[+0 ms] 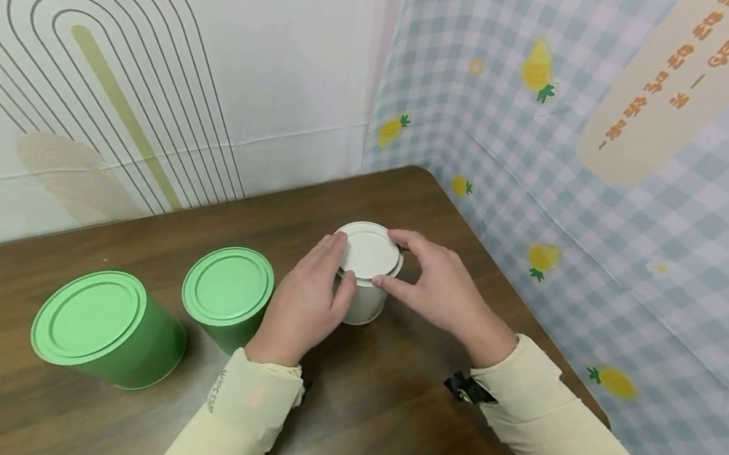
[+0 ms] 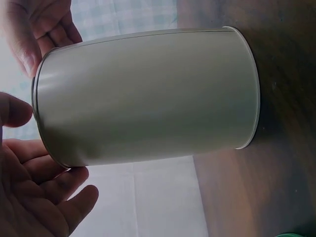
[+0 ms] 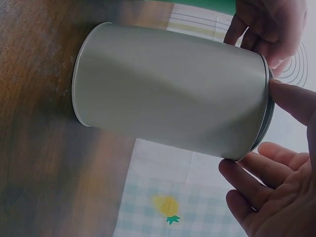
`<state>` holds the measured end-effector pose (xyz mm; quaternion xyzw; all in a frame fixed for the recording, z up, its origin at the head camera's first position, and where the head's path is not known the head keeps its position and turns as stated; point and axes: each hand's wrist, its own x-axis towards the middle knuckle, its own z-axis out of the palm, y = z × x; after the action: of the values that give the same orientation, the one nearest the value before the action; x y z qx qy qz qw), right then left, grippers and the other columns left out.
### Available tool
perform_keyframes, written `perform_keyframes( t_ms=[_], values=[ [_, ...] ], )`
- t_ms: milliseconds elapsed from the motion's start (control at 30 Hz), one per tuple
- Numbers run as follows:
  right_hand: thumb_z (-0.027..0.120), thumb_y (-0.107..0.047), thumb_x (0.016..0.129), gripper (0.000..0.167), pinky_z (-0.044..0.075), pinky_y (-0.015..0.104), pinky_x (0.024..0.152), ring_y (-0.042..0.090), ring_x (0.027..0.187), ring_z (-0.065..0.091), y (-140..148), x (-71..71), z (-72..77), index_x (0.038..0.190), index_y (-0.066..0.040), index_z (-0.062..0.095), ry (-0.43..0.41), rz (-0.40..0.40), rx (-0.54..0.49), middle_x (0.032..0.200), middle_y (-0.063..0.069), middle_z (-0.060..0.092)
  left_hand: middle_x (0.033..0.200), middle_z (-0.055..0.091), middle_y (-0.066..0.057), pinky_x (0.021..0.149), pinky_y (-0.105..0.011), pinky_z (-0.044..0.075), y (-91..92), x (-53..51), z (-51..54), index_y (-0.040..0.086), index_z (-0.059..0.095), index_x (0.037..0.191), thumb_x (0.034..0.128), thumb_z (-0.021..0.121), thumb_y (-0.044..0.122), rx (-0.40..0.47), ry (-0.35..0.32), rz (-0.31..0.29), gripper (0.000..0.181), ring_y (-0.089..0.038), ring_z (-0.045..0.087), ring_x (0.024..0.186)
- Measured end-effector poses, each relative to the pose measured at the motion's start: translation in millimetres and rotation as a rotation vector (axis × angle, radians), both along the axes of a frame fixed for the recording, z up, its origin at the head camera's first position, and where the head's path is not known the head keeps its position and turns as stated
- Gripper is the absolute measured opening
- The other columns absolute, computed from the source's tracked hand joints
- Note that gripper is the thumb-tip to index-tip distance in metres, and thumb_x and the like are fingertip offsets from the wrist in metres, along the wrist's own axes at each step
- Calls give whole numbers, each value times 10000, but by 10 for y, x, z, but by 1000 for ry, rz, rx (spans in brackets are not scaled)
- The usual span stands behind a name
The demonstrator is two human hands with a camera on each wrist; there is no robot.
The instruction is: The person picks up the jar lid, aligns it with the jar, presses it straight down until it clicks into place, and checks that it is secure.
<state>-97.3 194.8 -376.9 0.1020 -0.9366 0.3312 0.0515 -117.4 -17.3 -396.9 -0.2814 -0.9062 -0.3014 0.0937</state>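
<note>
A white round can stands upright on the table, its smooth pale side filling the left wrist view. On its top lies a white lid, a little off the rim; in the right wrist view a dark gap shows along one edge. My left hand holds the lid's left edge, thumb at the front, fingers against the rim. From the right, my right hand grips the opposite edge between thumb and fingers. Left of my hands stand a smaller green can and a larger green can, both lidded.
The brown wooden table ends at a back right corner just beyond the white can. A white patterned cloth hangs behind it, and a blue checked cloth hangs along the right edge.
</note>
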Motion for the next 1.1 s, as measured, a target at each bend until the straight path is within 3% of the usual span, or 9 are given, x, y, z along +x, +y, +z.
perform_keyframes(
  t_ms=[333, 633, 900, 1100],
  values=[
    [826, -341, 840, 677, 469, 469, 1040, 237, 1270, 560, 10, -8, -23, 1411, -109, 544, -19, -28, -62, 1395, 45, 595, 1535, 447, -151, 1127, -447, 381, 51, 26, 58, -15, 445, 1487, 1047, 491, 240, -109, -22, 17, 510, -300, 424, 1418],
    [794, -287, 880, 584, 482, 499, 1007, 267, 1241, 583, -27, -16, -66, 1393, -120, 571, 2, -51, -117, 1347, 76, 627, 1462, 530, -165, 1053, -474, 468, 58, -3, 143, -3, 505, 1444, 1007, 597, 235, -130, -55, 54, 505, -293, 508, 1353],
    [817, -289, 857, 612, 485, 470, 1003, 247, 1220, 582, -42, -37, -6, 1387, -116, 566, -50, -66, -60, 1328, 60, 634, 1348, 619, -132, 905, -457, 562, 92, -11, 259, 18, 545, 1389, 960, 671, 197, -136, -86, 84, 482, -276, 649, 1143],
    [783, -342, 885, 611, 515, 451, 967, 251, 1180, 613, -15, -39, 7, 1398, -102, 556, -24, -25, 42, 1327, 60, 638, 1360, 609, -135, 943, -457, 545, 102, -1, 256, 9, 551, 1375, 960, 665, 189, -138, -60, 81, 467, -279, 625, 1185]
  ],
)
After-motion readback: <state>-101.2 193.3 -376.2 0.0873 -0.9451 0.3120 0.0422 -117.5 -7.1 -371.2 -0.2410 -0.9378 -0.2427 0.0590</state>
